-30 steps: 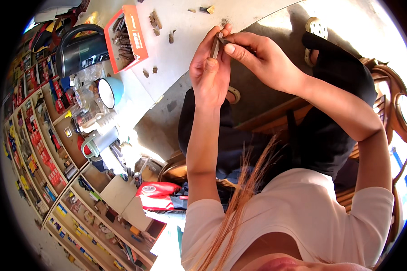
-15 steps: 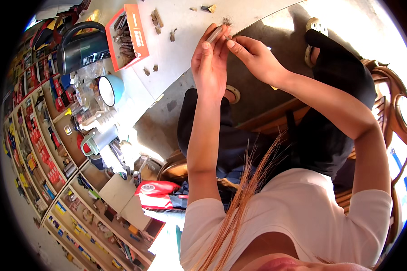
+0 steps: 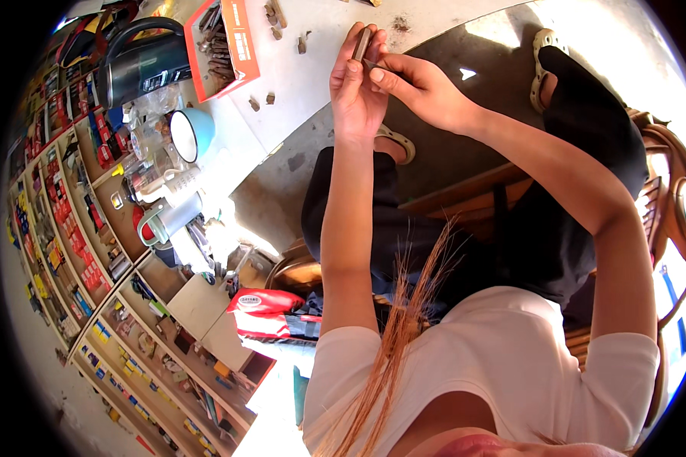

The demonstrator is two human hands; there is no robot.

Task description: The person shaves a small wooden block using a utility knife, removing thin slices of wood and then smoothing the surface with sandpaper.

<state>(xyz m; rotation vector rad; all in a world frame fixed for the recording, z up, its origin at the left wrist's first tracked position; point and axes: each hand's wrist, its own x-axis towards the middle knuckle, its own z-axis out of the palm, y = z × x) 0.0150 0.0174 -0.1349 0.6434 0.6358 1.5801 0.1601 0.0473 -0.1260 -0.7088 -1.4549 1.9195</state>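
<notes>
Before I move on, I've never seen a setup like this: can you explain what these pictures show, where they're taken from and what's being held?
There is no machine here: the hands are a person's own, bare. Every picture comes from one wide fisheye camera on that person's head, looking down, so straight edges bend near the rim. Left in the picture is the person's left.

The left hand holds a brown stick-like piece. The right hand pinches a small dark piece beside it, too small to identify.

On the white table sit an orange box filled with similar brown pieces and a few loose bits. A dark kettle stands next to the box.
</notes>
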